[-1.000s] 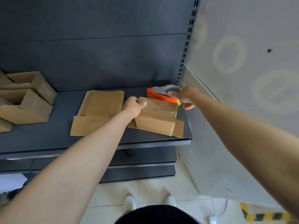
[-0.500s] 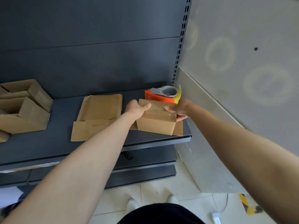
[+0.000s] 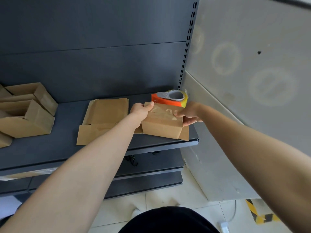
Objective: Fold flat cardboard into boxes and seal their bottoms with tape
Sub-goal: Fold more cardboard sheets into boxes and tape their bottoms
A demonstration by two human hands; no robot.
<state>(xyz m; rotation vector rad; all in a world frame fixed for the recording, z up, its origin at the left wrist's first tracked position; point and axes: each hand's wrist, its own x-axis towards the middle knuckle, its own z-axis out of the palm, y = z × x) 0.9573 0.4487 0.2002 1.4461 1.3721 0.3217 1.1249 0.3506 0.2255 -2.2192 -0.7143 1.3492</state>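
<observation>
A small folded cardboard box (image 3: 161, 126) sits near the right end of the dark shelf (image 3: 50, 148), with shiny clear tape across its upward face and loose flaps spread beneath it. My left hand (image 3: 140, 109) grips the box's left far corner, thumb on top. My right hand (image 3: 190, 113) holds the box's right end, thumb pressing on the taped seam. Right behind the box stands an orange tape dispenser (image 3: 169, 99) with a yellowish roll. A pile of flat cardboard (image 3: 102, 120) lies to the left of the box.
Several folded boxes (image 3: 25, 113) are stacked at the shelf's left end. A grey wall panel (image 3: 235, 98) borders the shelf on the right. Lower shelves (image 3: 151, 167) and a tiled floor (image 3: 168, 200) lie below. A yellow-black striped strip (image 3: 257, 214) marks the floor at right.
My right hand left the tape dispenser and came down onto the box's right end. The left hand kept its grip on the box's left corner.
</observation>
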